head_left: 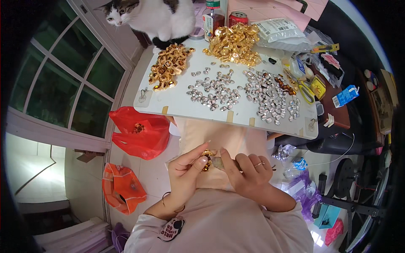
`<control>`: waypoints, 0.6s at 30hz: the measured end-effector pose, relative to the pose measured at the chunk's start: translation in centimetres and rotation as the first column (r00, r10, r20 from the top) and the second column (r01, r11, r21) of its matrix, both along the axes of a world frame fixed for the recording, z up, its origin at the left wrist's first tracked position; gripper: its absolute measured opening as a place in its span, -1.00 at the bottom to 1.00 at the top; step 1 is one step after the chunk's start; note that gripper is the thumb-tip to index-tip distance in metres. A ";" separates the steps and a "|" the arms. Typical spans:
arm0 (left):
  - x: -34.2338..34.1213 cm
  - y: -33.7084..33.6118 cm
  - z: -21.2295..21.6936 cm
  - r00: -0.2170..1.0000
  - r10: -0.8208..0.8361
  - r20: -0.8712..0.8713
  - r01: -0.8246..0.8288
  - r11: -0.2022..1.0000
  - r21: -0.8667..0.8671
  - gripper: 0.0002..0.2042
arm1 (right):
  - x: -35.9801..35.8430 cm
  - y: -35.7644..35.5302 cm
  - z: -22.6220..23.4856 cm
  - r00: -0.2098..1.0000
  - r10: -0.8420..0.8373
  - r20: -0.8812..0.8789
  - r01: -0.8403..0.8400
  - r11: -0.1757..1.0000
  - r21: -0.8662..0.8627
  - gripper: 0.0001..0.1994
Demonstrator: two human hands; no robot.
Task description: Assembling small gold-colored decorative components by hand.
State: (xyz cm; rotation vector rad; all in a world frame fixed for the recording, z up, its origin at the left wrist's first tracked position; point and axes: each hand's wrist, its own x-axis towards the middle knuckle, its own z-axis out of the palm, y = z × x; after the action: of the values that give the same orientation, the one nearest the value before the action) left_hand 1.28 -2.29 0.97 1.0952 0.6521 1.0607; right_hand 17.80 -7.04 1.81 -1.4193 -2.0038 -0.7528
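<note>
Over my lap, my left hand (185, 169) pinches a small gold ornament (206, 157) set with dark brown stones between thumb and fingers. My right hand (252, 173) is closed around a small flat tool with a dull greyish blade (217, 163). Its tip meets the ornament's right side, and my index finger stretches along it. The tool's handle is mostly hidden in my palm. On the white table (168, 103) ahead lie a heap of gold settings (237, 44), a pile of gold pieces with brown stones (168, 66) and many loose clear stones (214, 90).
A black-and-white cat (162, 19) sits at the table's far left. A bottle (214, 21), a red can (238, 18) and a white package (280, 31) stand behind. Yellow-handled scissors (306, 92) lie right. Red (141, 135) and orange bags (122, 187) are on the floor left.
</note>
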 end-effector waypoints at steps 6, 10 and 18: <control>0.1 -0.4 -0.1 1.000 -0.004 0.006 0.005 0.999 -0.037 -0.69 | 0.1 0.3 0.1 1.000 0.020 -0.013 -0.020 1.000 -0.012 -0.59; 0.0 -0.2 -0.1 1.000 0.009 -0.026 -0.010 0.999 -0.036 -0.69 | 0.2 0.0 0.0 0.994 0.044 -0.099 -0.047 0.998 -0.034 -0.60; 0.0 -0.4 -0.2 0.999 0.016 -0.029 -0.016 1.000 0.004 -0.69 | 0.3 -0.1 -0.1 0.997 0.053 -0.063 -0.056 0.997 -0.044 -0.58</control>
State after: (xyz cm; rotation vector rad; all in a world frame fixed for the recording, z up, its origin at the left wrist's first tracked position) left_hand 1.26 -2.70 0.79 1.1117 0.6835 1.0618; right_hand 18.06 -7.10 1.71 -1.3909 -2.0159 -0.6361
